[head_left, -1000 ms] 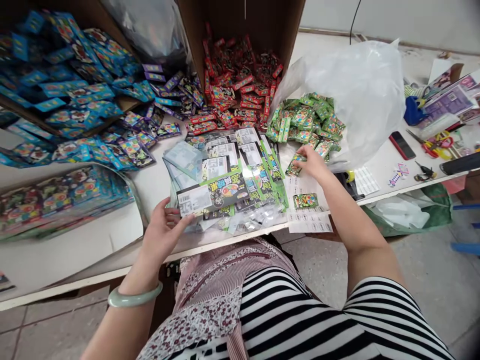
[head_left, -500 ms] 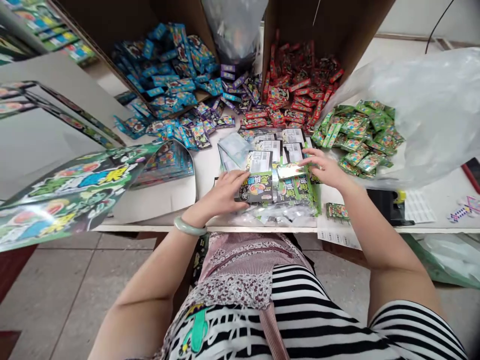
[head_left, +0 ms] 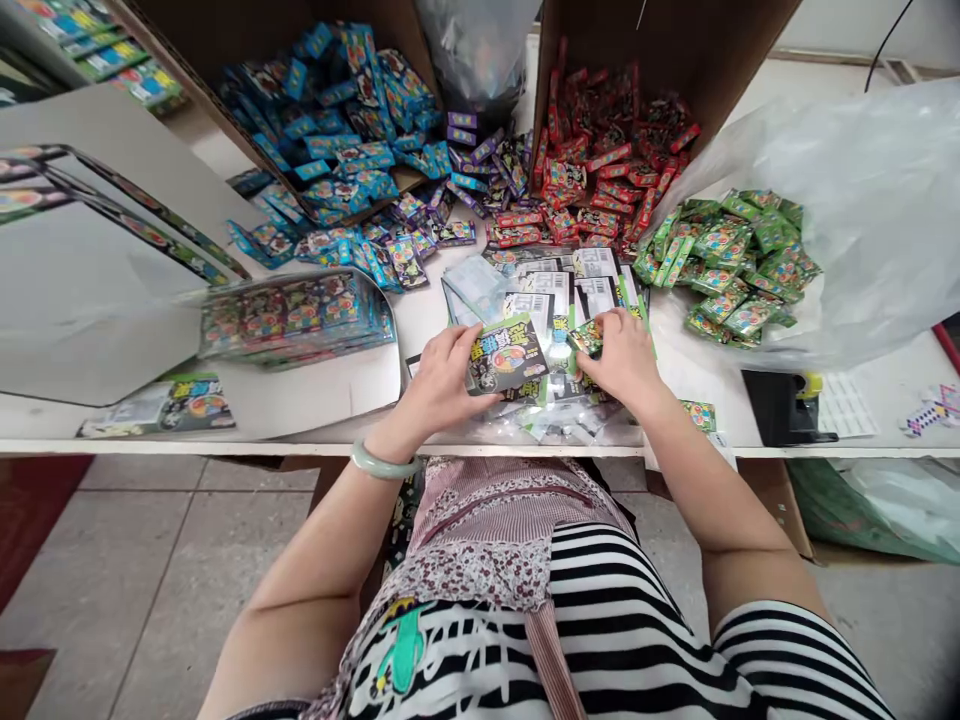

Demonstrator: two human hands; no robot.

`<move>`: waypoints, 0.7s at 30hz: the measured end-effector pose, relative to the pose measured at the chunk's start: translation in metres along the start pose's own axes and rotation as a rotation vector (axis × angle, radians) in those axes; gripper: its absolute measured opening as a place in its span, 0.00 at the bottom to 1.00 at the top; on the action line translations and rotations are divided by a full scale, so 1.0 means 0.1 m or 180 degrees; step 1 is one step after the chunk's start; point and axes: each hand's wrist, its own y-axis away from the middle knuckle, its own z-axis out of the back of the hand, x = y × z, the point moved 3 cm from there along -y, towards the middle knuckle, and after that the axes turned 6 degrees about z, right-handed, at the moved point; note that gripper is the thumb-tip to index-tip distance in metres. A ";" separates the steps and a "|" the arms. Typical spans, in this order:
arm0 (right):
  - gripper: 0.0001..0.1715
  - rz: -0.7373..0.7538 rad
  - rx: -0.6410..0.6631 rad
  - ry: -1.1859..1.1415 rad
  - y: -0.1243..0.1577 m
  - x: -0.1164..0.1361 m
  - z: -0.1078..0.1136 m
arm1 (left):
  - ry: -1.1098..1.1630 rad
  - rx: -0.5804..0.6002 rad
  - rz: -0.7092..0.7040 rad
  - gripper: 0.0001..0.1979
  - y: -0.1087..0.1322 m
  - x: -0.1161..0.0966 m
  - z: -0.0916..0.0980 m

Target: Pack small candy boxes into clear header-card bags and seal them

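My left hand (head_left: 447,376), with a pale green bangle at the wrist, holds a black and green printed card (head_left: 511,354) by its left edge, slightly tilted. Close by on the right, the fingers of my right hand (head_left: 621,358) are closed on a small green packet (head_left: 586,338). Under and behind both hands lie overlapping printed cards with barcodes (head_left: 531,306) and clear plastic sleeves (head_left: 559,425). A translucent sleeve stack (head_left: 475,284) rests behind my left hand.
Blue packets (head_left: 352,160), purple packets (head_left: 405,262) and red packets (head_left: 600,180) spill from cardboard boxes at the back. Green packets (head_left: 739,265) lie on plastic at right. A packed clear bag (head_left: 300,312) lies left; a black dispenser (head_left: 780,405) stands right.
The card under my left hand is now raised and tilted. My right hand has closed on a small green packet. At left, the large printed sheet has swung away, uncovering the packed bag.
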 end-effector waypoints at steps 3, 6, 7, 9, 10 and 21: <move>0.35 0.0532 -0.0182 -0.0502 0.10 -0.02 0.25 | 0.0074 0.0004 -0.0047 0.50 0.07 0.03 0.05; 0.37 0.1619 -0.0098 -0.0959 0.25 0.12 0.59 | 0.0203 0.0035 -0.0242 0.49 0.12 0.01 0.08; 0.37 0.1942 0.0129 -0.1030 0.29 0.19 0.68 | 0.0251 0.0054 -0.0341 0.49 0.13 0.00 0.09; 0.36 0.2313 0.0670 -0.1032 0.34 0.28 0.77 | 0.0306 0.0108 -0.0519 0.49 0.14 -0.03 0.09; 0.36 0.2369 0.0893 -0.0973 0.34 0.31 0.79 | 0.0306 0.0146 -0.0586 0.49 0.15 -0.04 0.10; 0.40 0.2536 0.1052 -0.0457 0.27 0.26 0.79 | 0.0298 0.0540 -0.0703 0.52 0.13 -0.10 0.06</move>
